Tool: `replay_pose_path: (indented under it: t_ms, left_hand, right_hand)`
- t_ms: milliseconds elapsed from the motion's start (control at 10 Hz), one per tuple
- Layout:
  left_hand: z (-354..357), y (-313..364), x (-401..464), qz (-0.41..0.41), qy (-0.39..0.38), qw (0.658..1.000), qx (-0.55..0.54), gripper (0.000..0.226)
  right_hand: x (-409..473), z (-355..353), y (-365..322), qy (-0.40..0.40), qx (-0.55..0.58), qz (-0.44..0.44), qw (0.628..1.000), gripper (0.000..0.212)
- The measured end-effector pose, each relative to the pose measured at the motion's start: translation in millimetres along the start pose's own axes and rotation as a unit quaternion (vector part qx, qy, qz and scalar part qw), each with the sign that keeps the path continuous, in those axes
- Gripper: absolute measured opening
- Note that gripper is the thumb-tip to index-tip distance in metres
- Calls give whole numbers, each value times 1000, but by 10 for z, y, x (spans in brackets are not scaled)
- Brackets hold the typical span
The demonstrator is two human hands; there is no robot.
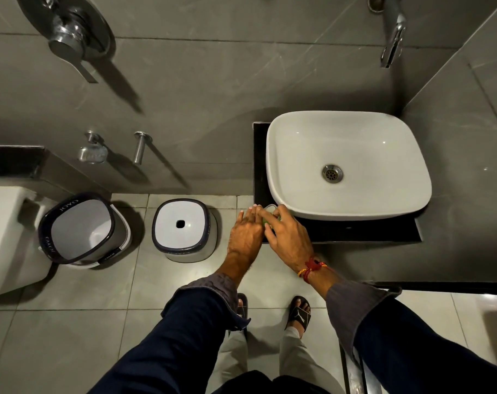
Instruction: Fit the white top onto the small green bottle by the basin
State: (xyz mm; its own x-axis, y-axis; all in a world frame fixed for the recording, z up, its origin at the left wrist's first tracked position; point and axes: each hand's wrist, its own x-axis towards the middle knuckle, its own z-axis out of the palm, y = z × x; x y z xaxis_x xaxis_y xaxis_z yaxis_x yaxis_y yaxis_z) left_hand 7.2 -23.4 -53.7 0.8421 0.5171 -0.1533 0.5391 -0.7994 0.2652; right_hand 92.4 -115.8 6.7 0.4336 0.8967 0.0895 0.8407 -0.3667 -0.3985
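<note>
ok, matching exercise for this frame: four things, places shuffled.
Things:
1 basin
2 green bottle
3 bucket
4 stool

Places:
A floor, beside the toilet
B black counter, under the tap
C floor, left of the left hand
D between both hands at the counter's front-left corner

Pairs: 1-B, 2-D, 3-A, 4-C

White stool (182,224) with a dark rim and a small square hole, standing on the tiled floor well left of the basin (346,163). Farther left of the basin, an empty white bucket (81,228), tilted, just beside a toilet (6,237). Above the basin, a chrome tap (392,38) on the grey wall. High up and far left of the basin, a chrome mixer handle (71,32).
</note>
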Motion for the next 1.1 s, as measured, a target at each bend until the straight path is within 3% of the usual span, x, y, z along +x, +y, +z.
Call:
replay_pose_path:
  t_ms: [200, 400, 500, 600, 700, 900, 1100]
  left_hand:
    - [-58, 17, -11, 3, -4, 1000, 3, 74]
    - [-51, -2, -11, -1, -22, 999, 30, 78]
    - [-71, -27, 2, 7, -24, 998, 56, 78]
    - [-101, -88, 54, 15, -15, 997, 71, 78]
    - [-106, -141, 125, 36, -15, 997, 72, 72]
    - [-146, -221, 180, 46, -27, 997, 62, 66]
    - [-372, -255, 162, 21, -12, 998, 62, 93]
  right_hand:
    - [-107, -2, 78, 2, 30, -18, 999, 31]
    - [-223, -32, 148, -8, 45, -22, 999, 35]
    - [-268, -13, 176, 22, 93, 45, 994, 28]
    - [-132, 61, 226, 19, 110, 143, 983, 36]
    - [49, 129, 213, -38, 72, 134, 988, 44]
    - [86, 220, 101, -26, 47, 133, 990, 43]
    - [55, 72, 156, 4, 56, 130, 990, 33]
